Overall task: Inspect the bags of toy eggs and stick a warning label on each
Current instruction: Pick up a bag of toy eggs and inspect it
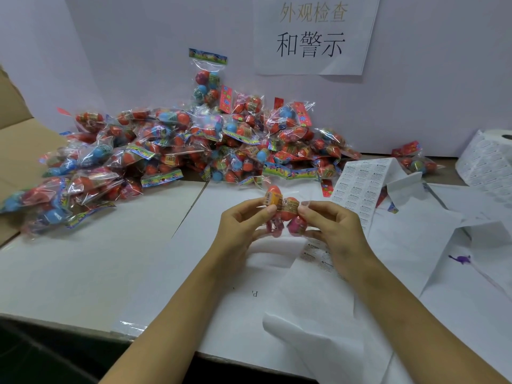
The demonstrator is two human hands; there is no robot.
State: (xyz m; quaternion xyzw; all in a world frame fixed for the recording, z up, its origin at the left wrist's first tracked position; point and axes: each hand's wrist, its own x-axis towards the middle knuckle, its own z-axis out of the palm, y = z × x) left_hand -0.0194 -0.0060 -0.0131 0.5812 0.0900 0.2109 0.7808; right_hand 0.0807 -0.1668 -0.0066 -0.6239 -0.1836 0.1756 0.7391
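Both hands, left hand [243, 217] and right hand [329, 221], are pinching a bag of toy eggs [282, 210] above the table [83, 261]. It's looking light, crinkly and slippery, so gripping across the eggs seems safest.

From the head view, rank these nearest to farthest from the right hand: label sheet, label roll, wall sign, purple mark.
Measured from the right hand:
1. Label sheet, just beyond it.
2. Purple mark, to its right.
3. Label roll, far right.
4. Wall sign, up behind.
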